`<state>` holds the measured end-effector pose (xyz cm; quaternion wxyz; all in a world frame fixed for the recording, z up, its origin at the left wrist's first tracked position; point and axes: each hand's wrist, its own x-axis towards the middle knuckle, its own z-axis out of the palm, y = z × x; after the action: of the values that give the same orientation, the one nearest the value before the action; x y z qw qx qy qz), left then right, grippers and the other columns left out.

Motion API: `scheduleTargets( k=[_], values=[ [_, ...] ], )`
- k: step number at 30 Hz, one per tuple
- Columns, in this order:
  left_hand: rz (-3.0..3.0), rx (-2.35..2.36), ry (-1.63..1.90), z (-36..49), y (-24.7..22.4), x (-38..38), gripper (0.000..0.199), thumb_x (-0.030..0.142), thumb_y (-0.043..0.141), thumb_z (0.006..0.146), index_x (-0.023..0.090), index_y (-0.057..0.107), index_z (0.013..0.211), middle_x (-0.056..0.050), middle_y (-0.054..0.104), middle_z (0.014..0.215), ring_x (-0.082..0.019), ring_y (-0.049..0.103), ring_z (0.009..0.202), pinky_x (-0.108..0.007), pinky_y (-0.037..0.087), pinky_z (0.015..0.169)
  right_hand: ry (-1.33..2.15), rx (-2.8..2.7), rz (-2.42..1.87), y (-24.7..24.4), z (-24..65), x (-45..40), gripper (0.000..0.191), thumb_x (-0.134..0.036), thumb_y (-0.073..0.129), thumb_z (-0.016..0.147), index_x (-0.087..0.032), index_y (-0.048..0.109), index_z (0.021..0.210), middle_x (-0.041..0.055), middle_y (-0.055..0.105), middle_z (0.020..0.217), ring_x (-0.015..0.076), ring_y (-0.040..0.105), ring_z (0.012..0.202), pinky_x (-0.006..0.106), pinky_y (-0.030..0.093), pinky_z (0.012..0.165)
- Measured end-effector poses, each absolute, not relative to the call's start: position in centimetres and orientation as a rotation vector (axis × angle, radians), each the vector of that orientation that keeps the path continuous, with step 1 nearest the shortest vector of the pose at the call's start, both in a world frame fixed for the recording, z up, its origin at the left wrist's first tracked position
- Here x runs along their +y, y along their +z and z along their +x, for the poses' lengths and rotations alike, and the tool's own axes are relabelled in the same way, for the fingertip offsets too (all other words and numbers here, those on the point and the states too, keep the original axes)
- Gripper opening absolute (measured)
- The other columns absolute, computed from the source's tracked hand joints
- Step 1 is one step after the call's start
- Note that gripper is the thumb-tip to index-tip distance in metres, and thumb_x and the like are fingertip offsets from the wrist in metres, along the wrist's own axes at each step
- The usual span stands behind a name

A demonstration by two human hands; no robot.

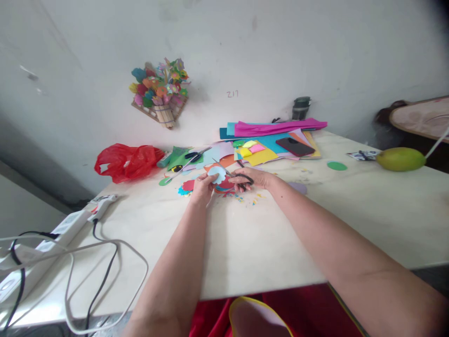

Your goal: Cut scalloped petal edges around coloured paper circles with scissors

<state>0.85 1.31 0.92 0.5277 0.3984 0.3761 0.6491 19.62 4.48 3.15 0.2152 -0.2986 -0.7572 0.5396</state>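
Observation:
My left hand (204, 186) pinches a light blue paper piece (218, 174) with a scalloped edge. In my right hand (253, 178) is a pair of scissors (248, 178) with dark handles, its blades pointing left and up beside the paper's right edge. Under and around my hands lie cut paper shapes: a red scalloped piece (188, 186) with blue ones beneath it on the left, and more red paper between my hands. Small blue and yellow paper scraps (255, 202) are strewn on the table just in front.
Coloured paper sheets (270, 156), a phone (295, 146) and another pair of scissors (192, 156) lie behind my hands. A red plastic bag (128, 161) sits at the back left, near power strips (59, 234) and cables. On the right are a green disc (336, 165) and a yellow-green fruit-like object (400, 159).

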Motion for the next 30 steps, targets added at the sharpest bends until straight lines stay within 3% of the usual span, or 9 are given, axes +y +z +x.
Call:
scheduleTargets(
  k=[18,30],
  values=[
    [0.947,0.902,1.550,0.59,0.53,1.64,0.026,0.023,0.081,0.051,0.014,0.065,0.069,-0.002,0.065,0.062,-0.014,0.062,0.057,-0.026,0.050,0.058,1.487,-2.117,-0.827,2.83,19.54,4.70,0.027,-0.038,0.060,0.083,-0.013,0.053,0.081,0.0042,0.065,0.063,0.0075,0.054,0.044,0.014,0.033,0.031],
    [0.945,0.856,1.563,0.46,0.27,1.99,0.023,0.020,0.080,0.052,0.013,0.065,0.069,-0.001,0.064,0.060,-0.011,0.060,0.053,-0.021,0.048,0.052,1.470,-2.123,-0.842,2.72,19.51,4.77,0.030,-0.041,0.063,0.081,-0.013,0.053,0.078,0.0048,0.065,0.064,0.0076,0.052,0.044,0.016,0.032,0.031]
  ],
)
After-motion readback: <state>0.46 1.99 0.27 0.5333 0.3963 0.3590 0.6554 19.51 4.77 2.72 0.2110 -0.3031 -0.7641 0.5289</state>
